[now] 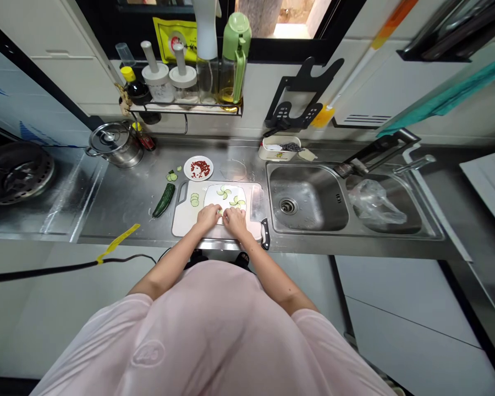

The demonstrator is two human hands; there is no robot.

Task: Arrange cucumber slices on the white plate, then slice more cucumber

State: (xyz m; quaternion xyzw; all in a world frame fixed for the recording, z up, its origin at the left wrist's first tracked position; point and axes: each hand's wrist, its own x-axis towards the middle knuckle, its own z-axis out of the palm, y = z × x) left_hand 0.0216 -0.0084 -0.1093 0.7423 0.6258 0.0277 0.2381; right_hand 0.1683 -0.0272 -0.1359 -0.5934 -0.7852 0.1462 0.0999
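A white plate (209,193) sits on a pale cutting board (183,221), with thin cucumber slices (224,192) laid on it in fanned groups. Over the plate's near edge, my left hand (208,218) is closed, its fingertips pinching a small green cucumber slice. Close beside it, my right hand (235,221) is also closed, fingertips at the same bit of cucumber; the fingers partly hide it. More cut slices (194,199) lie in a short row on the board's left. A knife with a black handle (265,234) rests at the board's right edge.
Left of the board lies a cucumber piece (164,200). Behind stands a small plate of chopped red pieces (199,168). A lidded pot (114,144) is farther left. The double sink (309,198) is on the right, a plastic bag (375,202) in its far basin.
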